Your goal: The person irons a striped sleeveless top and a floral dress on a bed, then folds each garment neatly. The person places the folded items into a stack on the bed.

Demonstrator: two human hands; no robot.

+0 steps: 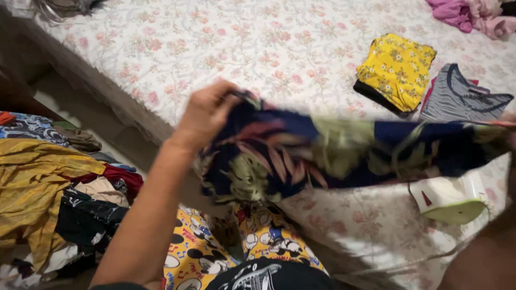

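Nearest the camera are the person's knees in yellow cartoon-print trousers, with a black printed shirt hem below them. Just to the left, on the floor beside the bed, lies a heap of unfolded clothes in mustard, red, black and patterned blue.

Above the knees, the left hand is closed in a pinch on one end of a dark blue garment with a leaf and flower print, fingers curled over the cloth. The garment is stretched sideways in the air over the near edge of the bed, blurred with motion. Its other end runs to the right border, where the right hand is out of sight; only a dark stretch of forearm shows in the lower right corner, so its grip cannot be told.

Under the garment's right part, on the floral bedsheet near the bed's near edge, rests a white and green clothes iron.

Farther back lies a folded yellow flowered garment, and just beside it a grey striped top. At the far right corner sits a bundle of pink clothes.
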